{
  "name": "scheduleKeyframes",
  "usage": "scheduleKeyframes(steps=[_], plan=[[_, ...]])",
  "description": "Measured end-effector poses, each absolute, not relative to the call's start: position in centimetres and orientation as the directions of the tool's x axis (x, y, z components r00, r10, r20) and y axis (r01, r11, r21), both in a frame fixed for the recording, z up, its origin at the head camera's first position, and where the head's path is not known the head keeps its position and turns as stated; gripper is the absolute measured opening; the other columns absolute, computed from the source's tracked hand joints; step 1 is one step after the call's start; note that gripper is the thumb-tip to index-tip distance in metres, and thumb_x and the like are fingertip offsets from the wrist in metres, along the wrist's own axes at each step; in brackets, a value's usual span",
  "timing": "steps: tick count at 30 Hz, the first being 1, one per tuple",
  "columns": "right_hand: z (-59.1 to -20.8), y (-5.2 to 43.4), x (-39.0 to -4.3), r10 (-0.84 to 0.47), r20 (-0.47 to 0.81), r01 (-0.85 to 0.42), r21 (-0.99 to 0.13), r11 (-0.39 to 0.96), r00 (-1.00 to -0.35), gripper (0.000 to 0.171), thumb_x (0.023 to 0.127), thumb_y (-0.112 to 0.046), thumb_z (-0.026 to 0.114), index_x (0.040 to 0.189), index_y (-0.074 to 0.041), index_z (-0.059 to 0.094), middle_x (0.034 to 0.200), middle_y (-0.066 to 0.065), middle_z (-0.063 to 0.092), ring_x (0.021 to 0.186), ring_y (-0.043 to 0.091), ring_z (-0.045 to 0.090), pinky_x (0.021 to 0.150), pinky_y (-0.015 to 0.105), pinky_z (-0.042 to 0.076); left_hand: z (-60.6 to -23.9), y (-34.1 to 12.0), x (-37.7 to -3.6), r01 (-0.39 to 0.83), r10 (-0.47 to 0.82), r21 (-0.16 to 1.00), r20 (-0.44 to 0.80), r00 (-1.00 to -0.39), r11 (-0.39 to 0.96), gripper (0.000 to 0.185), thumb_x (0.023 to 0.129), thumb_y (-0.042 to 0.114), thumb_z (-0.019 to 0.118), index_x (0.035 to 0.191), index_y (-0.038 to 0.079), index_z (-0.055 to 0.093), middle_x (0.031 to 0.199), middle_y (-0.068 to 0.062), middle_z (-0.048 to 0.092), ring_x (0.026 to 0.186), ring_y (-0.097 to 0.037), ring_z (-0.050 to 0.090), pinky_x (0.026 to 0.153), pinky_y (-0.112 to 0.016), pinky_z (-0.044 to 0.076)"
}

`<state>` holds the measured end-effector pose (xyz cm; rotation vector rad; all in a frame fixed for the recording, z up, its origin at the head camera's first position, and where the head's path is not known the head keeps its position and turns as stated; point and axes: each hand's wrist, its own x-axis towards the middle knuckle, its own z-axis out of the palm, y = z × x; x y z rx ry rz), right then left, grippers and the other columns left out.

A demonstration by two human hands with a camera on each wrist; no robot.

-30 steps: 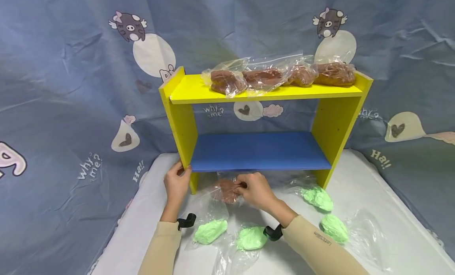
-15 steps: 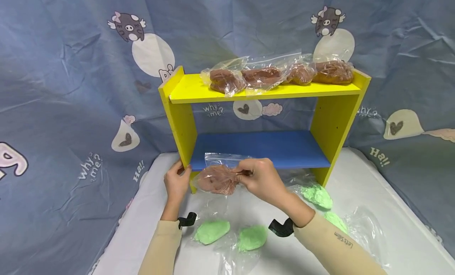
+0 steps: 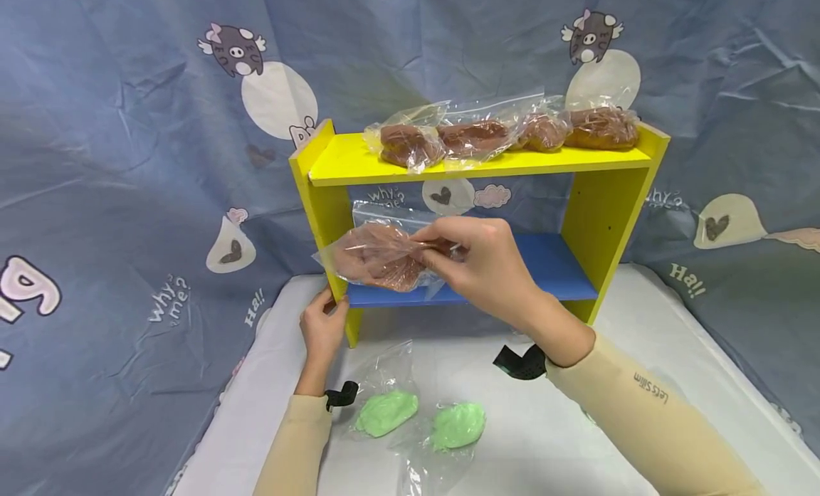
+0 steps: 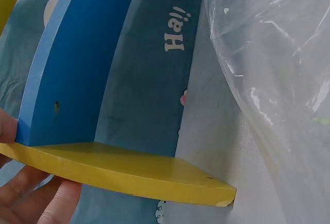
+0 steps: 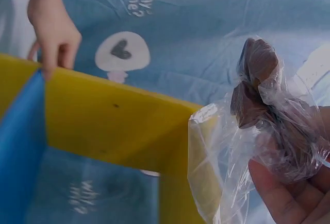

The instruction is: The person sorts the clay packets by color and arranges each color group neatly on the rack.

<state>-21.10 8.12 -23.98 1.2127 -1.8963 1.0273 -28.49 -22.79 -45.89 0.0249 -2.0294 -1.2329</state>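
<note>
Your right hand (image 3: 487, 265) pinches a clear bag of brown dough (image 3: 378, 262) in its fingers, held in front of the blue shelf (image 3: 551, 261); your left hand (image 3: 323, 325) grips the yellow rack's side (image 3: 329, 218).

A yellow shelf unit (image 3: 333, 218) stood on a white table surface (image 3: 640, 325). Four clear bags of brown dough (image 3: 500, 134) lay in a row on its yellow top board (image 3: 346, 161), above a blue lower board (image 3: 557, 265). Two bagged green lumps (image 3: 419, 419) lay on the white surface in front.

Beige sleeves (image 3: 647, 418), black wrist straps (image 3: 522, 362), bare hands.
</note>
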Motion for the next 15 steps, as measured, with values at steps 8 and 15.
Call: scheduleKeyframes(steps=[8,15], plan=[[-18.3,7.7,-21.3,-0.372,0.906,-0.961,-0.11,0.254,-0.202,0.009,0.089,-0.01,0.077,0.097,-0.013,0.079,0.086,-0.009,0.071,0.071,0.002,0.057,0.061,0.022,0.049,-45.8,-23.0,-28.3,0.355,-0.362,0.77,0.584,-0.726,0.531,0.024,0.088,0.009,0.075,0.112,0.008,0.076,0.103,-0.011,0.074,0.095,-0.029,0.071,0.085,-0.044,0.059],[-15.0,7.1,-23.5,-0.333,0.928,-0.94,-0.048,0.337,-0.166,0.007,0.092,-0.013,0.075,0.096,-0.01,0.08,0.087,-0.003,0.073,0.073,0.004,0.063,0.067,0.023,0.053,-45.9,-22.9,-28.2,0.377,-0.335,0.766,0.59,-0.735,0.521,0.025,0.089,0.008,0.073,0.114,0.007,0.076,0.105,-0.012,0.073,0.096,-0.029,0.071,0.084,-0.046,0.059]])
